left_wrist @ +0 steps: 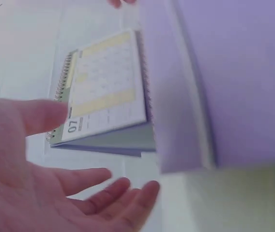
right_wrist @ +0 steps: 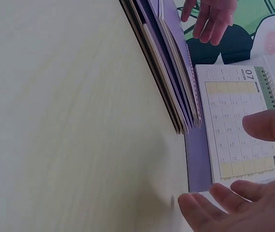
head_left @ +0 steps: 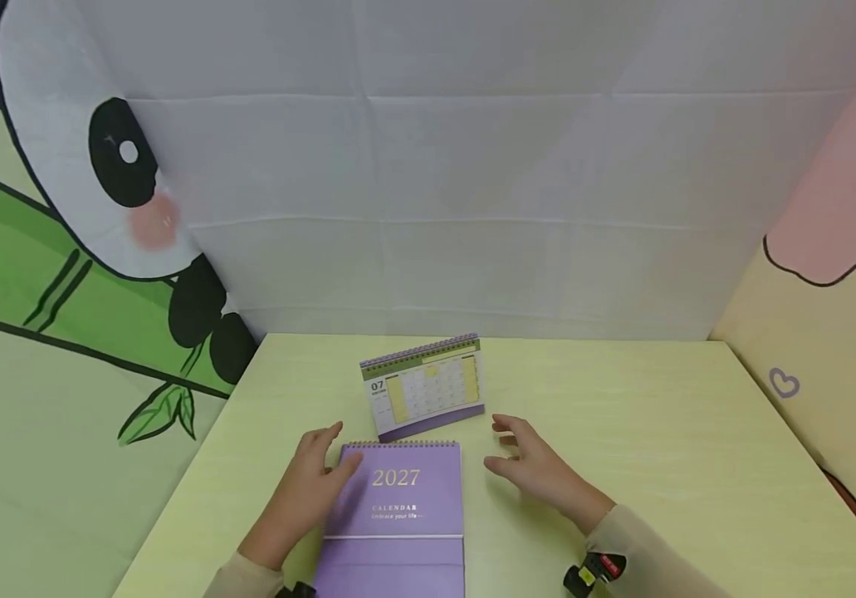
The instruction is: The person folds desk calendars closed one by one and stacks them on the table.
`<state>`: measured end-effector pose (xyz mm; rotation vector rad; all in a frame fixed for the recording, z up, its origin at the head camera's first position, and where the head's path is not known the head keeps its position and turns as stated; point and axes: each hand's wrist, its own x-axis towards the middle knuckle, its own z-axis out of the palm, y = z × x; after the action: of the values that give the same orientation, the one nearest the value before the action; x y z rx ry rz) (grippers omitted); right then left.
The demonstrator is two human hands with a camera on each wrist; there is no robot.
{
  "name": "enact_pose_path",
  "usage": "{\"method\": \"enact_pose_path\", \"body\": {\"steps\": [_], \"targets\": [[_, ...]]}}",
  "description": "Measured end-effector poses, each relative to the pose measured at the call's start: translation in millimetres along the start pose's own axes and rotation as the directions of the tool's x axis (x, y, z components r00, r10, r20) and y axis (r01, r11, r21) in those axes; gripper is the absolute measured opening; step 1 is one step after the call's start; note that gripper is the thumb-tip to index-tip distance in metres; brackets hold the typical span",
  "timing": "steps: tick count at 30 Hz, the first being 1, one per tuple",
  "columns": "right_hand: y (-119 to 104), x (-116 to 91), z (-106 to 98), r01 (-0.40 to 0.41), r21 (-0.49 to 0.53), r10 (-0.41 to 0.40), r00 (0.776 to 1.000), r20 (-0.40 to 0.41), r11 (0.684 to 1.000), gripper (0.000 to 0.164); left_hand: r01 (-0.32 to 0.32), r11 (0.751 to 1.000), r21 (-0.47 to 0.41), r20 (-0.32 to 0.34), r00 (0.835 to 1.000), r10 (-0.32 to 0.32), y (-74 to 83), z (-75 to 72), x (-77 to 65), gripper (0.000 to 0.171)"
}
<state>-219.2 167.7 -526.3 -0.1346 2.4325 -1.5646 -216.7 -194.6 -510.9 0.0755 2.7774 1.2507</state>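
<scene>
A small spiral-bound desk calendar (head_left: 424, 390) stands tilted on the table, its month page marked 07 facing me. In front of it is a purple calendar (head_left: 398, 498) with "2027" in gold and a spiral along its far edge. Seen from the right wrist, this purple calendar (right_wrist: 169, 63) shows several layered boards at its side. My left hand (head_left: 311, 482) is spread over its upper left edge, thumb overlapping the cover in the head view and nothing between the fingers. Apart from both calendars, my right hand (head_left: 547, 473) hovers to the right, fingers loosely bent and holding nothing.
The pale yellow table (head_left: 622, 399) extends to both sides of the calendars. Behind it hangs a white cloth (head_left: 472, 166) with fold lines; printed cartoon panels flank the table, a panda (head_left: 121, 149) at left and a pink figure (head_left: 838, 183) at right.
</scene>
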Motion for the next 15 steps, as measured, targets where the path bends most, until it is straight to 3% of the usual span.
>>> {"method": "enact_pose_path", "body": {"steps": [5,10,15], "targets": [[0.5,15.5,-10.2,0.009,0.021,-0.009,0.999,0.034,1.0,0.085,0.033,0.978,-0.205,0.039,0.999,-0.026,9.7,-5.7,12.5,0.079],[4.1,28.5,-13.1,-0.002,0.075,-0.002,0.999,0.054,0.997,0.093,0.058,0.912,-0.406,0.072,0.997,-0.032,15.3,-8.7,28.8,0.076],[6.7,39.9,-13.8,0.019,0.085,-0.025,0.997,0.079,0.996,0.098,0.051,0.869,-0.493,0.098,0.995,-0.003,19.0,-5.8,40.6,0.076]]}}
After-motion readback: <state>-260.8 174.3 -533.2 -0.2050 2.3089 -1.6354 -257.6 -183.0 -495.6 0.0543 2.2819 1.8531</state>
